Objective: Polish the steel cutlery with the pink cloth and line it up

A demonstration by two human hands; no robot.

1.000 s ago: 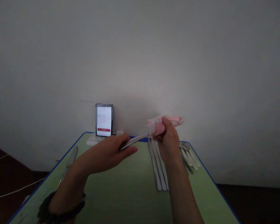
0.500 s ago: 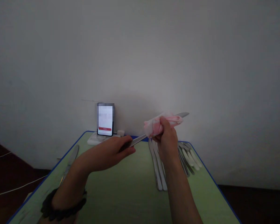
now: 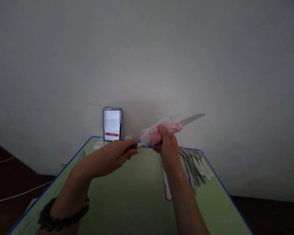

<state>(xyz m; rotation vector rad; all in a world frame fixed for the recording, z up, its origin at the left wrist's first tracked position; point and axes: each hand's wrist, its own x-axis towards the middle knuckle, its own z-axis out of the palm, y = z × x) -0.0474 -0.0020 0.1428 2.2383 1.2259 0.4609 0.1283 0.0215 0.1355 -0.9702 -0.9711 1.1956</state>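
A table knife (image 3: 193,119) is held up slanting above the far side of the table, its blade tip toward the upper right. My left hand (image 3: 123,150) is closed on the handle end. A pink and white cloth (image 3: 155,134) is folded around the middle of the knife. My right hand (image 3: 168,147) pinches that cloth, thumb on top, with the blade end sticking out beyond it. The part of the knife inside the cloth is hidden.
On the green table (image 3: 127,195) with a blue edge, a lit phone (image 3: 112,125) stands on a white base at the back left. Another knife (image 3: 81,156) lies partly behind my left arm. Several forks and spoons (image 3: 198,166) lie at the right, beside a knife (image 3: 167,186).
My right hand and the cloth have slid left along the knife toward my left hand. More of the blade now shows past the cloth.
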